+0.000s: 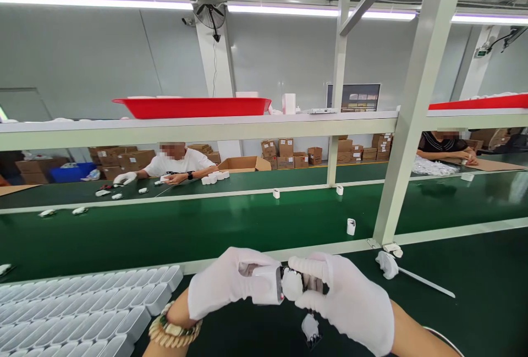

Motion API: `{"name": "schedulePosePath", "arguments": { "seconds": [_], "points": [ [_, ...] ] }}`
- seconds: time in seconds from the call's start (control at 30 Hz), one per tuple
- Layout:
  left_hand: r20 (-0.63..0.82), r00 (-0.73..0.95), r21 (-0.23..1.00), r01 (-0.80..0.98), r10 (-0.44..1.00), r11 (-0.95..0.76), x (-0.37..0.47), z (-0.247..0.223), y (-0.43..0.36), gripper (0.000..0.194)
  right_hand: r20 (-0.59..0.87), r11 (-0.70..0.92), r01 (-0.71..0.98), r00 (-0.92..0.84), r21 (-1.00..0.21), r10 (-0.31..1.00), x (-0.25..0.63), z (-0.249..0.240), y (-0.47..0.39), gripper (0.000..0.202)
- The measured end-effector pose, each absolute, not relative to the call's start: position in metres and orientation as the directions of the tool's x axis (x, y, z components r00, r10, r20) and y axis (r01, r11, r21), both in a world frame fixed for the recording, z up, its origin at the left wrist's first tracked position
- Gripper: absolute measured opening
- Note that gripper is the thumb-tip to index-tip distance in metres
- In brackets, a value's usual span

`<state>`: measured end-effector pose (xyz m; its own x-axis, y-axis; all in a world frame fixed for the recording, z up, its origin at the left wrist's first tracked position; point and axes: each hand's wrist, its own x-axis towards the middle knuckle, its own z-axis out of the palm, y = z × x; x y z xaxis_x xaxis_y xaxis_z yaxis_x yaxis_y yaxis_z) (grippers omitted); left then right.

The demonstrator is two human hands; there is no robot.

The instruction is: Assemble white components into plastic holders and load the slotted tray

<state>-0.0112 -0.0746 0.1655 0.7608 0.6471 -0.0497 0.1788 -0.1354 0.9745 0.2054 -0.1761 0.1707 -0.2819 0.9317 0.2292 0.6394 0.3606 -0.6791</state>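
Observation:
My left hand (231,280), in a white glove, is closed around a white plastic housing (266,285) above the dark bench. Across from it, my gloved right hand (344,294) grips a small dark part with a round white piece (292,284) on it, at the housing's open right end. Whether that part has entered the housing I cannot tell. Just below my right hand, a similar dark part with a white top (311,328) lies on the bench. Rows of white housings (82,313) fill the lower left, beside my left wrist.
Beyond the bench runs a green conveyor belt (231,219) carrying several small white pieces. A metal post (406,142) rises right of centre. Overhead, a shelf (198,127) holds a red tray (193,108). A crumpled white cloth (388,264) and thin strip lie right. Two people work across the belt.

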Motion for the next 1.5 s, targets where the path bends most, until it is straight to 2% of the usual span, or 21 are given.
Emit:
{"name": "schedulePosePath", "arguments": {
  "seconds": [0.27, 0.5, 0.53, 0.63, 0.67, 0.7, 0.73, 0.77, 0.8, 0.87, 0.97, 1.17, 1.23, 1.33, 1.4, 1.5],
  "points": [
    [-0.079, 0.772, 0.975, 0.192, 0.630, -0.114, -0.010, 0.169, -0.078, 0.065, 0.238, 0.350, 0.645, -0.258, -0.679, 0.936, 0.207, 0.159, -0.176, 0.010],
    [-0.096, 0.775, 0.975, 0.200, 0.624, -0.097, -0.008, 0.169, -0.081, 0.062, 0.223, 0.354, 0.623, -0.280, -0.698, 0.934, 0.206, 0.155, -0.172, 0.007],
    [-0.093, 0.777, 0.976, 0.195, 0.622, -0.098, -0.008, 0.169, -0.082, 0.061, 0.230, 0.361, 0.612, -0.284, -0.704, 0.931, 0.205, 0.153, -0.171, 0.012],
    [-0.064, 0.775, 0.976, 0.181, 0.629, -0.124, -0.008, 0.173, -0.083, 0.061, 0.277, 0.354, 0.588, -0.220, -0.727, 0.935, 0.204, 0.150, -0.167, 0.058],
    [-0.040, 0.767, 0.973, 0.176, 0.640, -0.151, -0.008, 0.174, -0.083, 0.063, 0.309, 0.365, 0.591, -0.199, -0.719, 0.930, 0.204, 0.151, -0.166, 0.065],
    [-0.009, 0.755, 0.967, 0.173, 0.655, -0.186, -0.008, 0.175, -0.083, 0.065, 0.355, 0.400, 0.608, -0.199, -0.686, 0.913, 0.204, 0.152, -0.166, 0.059],
    [0.025, 0.743, 0.960, 0.169, 0.669, -0.223, -0.008, 0.176, -0.082, 0.066, 0.411, 0.457, 0.630, -0.230, -0.627, 0.882, 0.203, 0.153, -0.165, 0.043],
    [0.060, 0.730, 0.953, 0.161, 0.681, -0.257, -0.008, 0.175, -0.081, 0.067, 0.463, 0.523, 0.654, -0.284, -0.547, 0.840, 0.203, 0.155, -0.166, 0.025],
    [0.088, 0.724, 0.947, 0.152, 0.684, -0.282, -0.008, 0.174, -0.080, 0.067, 0.503, 0.578, 0.676, -0.339, -0.458, 0.795, 0.202, 0.157, -0.166, 0.016],
    [0.116, 0.719, 0.952, 0.117, 0.685, -0.284, -0.005, 0.170, -0.078, 0.068, 0.541, 0.635, 0.708, -0.419, -0.308, 0.729, 0.201, 0.159, -0.166, 0.016],
    [0.123, 0.704, 0.971, 0.061, 0.700, -0.232, 0.000, 0.161, -0.076, 0.071, 0.528, 0.628, 0.739, -0.442, -0.243, 0.725, 0.198, 0.159, -0.168, 0.019],
    [0.154, 0.685, 0.976, 0.006, 0.712, -0.217, 0.003, 0.147, -0.068, 0.067, 0.410, 0.510, 0.801, -0.370, -0.313, 0.833, 0.192, 0.156, -0.168, 0.025],
    [0.156, 0.708, 0.985, -0.061, 0.689, -0.161, 0.003, 0.139, -0.063, 0.062, 0.470, 0.560, 0.767, -0.387, -0.314, 0.793, 0.192, 0.150, -0.165, 0.024],
    [0.192, 0.760, 0.978, -0.200, 0.621, -0.058, 0.006, 0.123, -0.056, 0.058, 0.661, 0.657, 0.702, -0.359, -0.274, 0.659, 0.193, 0.137, -0.161, 0.021],
    [0.224, 0.797, 0.970, -0.235, 0.562, -0.052, 0.012, 0.114, -0.056, 0.059, 0.690, 0.657, 0.684, -0.309, -0.316, 0.654, 0.192, 0.133, -0.161, 0.037],
    [0.220, 0.848, 0.974, -0.218, 0.482, -0.060, 0.023, 0.107, -0.061, 0.063, 0.574, 0.596, 0.662, -0.294, -0.454, 0.764, 0.186, 0.137, -0.166, 0.067]
  ]
}}
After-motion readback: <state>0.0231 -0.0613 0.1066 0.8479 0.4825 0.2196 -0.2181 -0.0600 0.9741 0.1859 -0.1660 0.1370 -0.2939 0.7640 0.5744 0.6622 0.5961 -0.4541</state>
